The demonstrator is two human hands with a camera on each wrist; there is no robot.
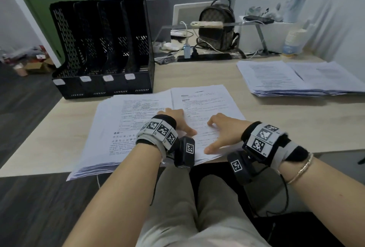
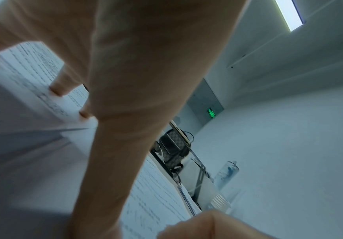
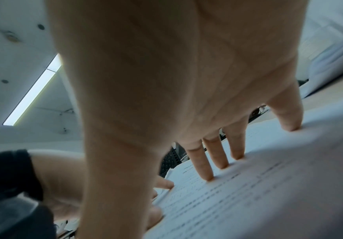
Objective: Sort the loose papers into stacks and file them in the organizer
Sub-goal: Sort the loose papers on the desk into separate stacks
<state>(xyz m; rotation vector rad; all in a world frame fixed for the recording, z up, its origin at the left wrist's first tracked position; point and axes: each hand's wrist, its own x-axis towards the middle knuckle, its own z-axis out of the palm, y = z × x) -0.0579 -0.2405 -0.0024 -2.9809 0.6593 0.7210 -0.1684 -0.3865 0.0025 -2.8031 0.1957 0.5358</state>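
Note:
A spread pile of printed papers (image 1: 130, 120) lies at the near edge of the desk, with one sheet (image 1: 205, 102) lying askew on top. My left hand (image 1: 177, 121) presses on the pile with spread fingers (image 2: 58, 89), thumb on the top sheet. To its right, my right hand (image 1: 221, 130) rests on the top sheet (image 3: 248, 186) with straight fingertips (image 3: 207, 171) touching the paper. The black mesh organizer (image 1: 102, 49) stands at the back left with its several slots showing no papers. A second paper stack (image 1: 292, 79) lies at the right.
Behind the papers are a power strip (image 1: 205, 57) with cables, a patterned backpack (image 1: 217, 25) and a raised shelf (image 1: 227, 24) carrying phones. Stacked paper cups (image 1: 294, 39) stand at the back right. The desk's front edge runs just beneath my wrists.

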